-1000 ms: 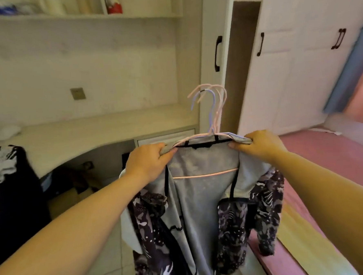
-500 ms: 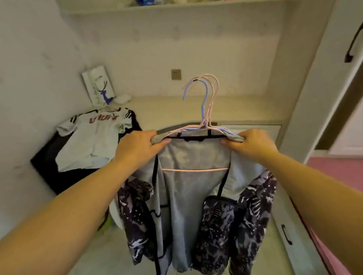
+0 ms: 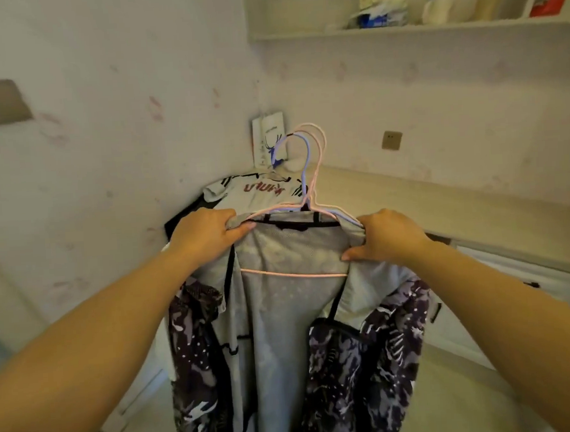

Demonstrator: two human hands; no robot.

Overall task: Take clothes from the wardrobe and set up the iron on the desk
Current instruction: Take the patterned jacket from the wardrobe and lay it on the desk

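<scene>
A camouflage-patterned jacket (image 3: 283, 316) with a grey lining hangs open on a bunch of pink and blue hangers (image 3: 307, 167), held up in front of me. My left hand (image 3: 204, 234) grips its left shoulder and my right hand (image 3: 388, 236) grips its right shoulder, hangers included. Behind it the pale desk (image 3: 409, 191) runs along the wall. A white shirt with red lettering (image 3: 258, 190) lies spread on a dark cloth at the desk's left corner. No iron shows.
A paper bag with a deer print (image 3: 269, 140) leans in the corner. A wall socket (image 3: 392, 140) sits above the desk. A shelf (image 3: 399, 28) overhead carries several items. Drawers (image 3: 514, 285) run under the desk at right.
My view has swung left, away from the wardrobe and towards the desk corner. Both hands keep the same hold and carry the jacket closer to the shirt.
</scene>
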